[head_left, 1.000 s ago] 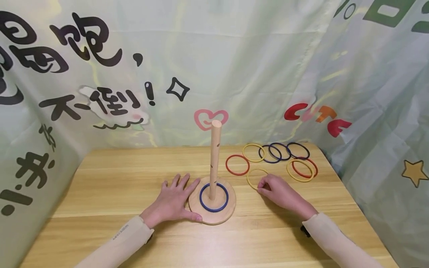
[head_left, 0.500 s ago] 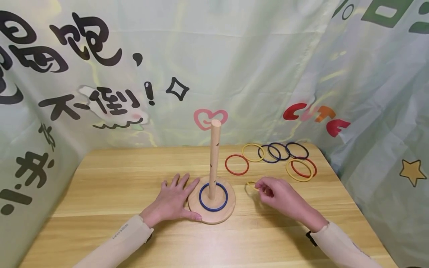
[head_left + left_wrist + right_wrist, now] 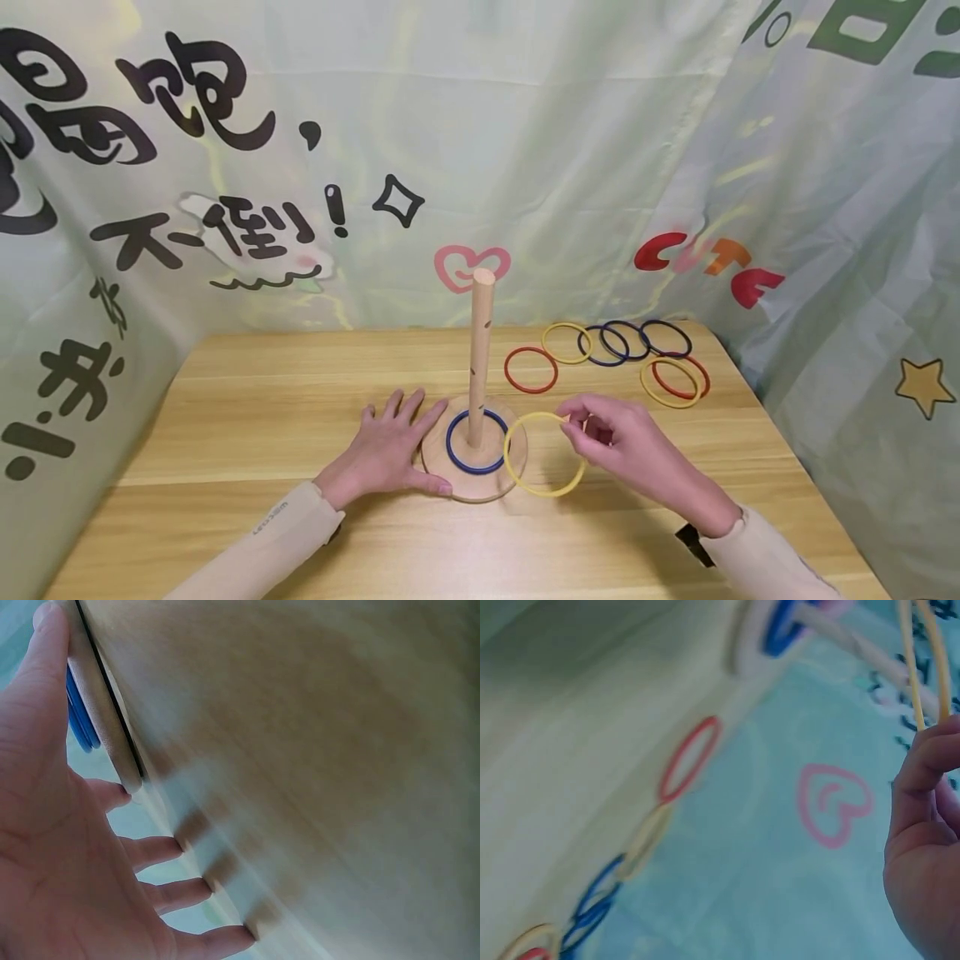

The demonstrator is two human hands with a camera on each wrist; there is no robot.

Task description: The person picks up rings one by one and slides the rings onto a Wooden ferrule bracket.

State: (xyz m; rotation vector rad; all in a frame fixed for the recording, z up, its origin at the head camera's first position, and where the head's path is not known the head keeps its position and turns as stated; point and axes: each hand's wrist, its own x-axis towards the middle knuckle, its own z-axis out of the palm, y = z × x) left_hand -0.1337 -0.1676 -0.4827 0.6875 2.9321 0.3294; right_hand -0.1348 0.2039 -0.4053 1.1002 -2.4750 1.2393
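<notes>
My right hand pinches a yellow ring at its upper right edge, between thumb and forefinger. The ring is tilted and, in the head view, overlaps the right rim of the round wooden base. A wooden peg stands upright from that base. One blue ring lies on the base around the peg's foot. With fingers spread, my left hand rests at the base's left side, thumb on its front edge; the left wrist view shows the fingertips touching the table.
On the table, at the back right, lie a red ring, a yellow ring, several overlapping blue rings and a yellow ring over another red ring. A printed curtain hangs behind and at both sides.
My right hand has picked the yellow ring up off the table and brought it toward me and left, to the base's right rim. The left hand and base have stayed put.
</notes>
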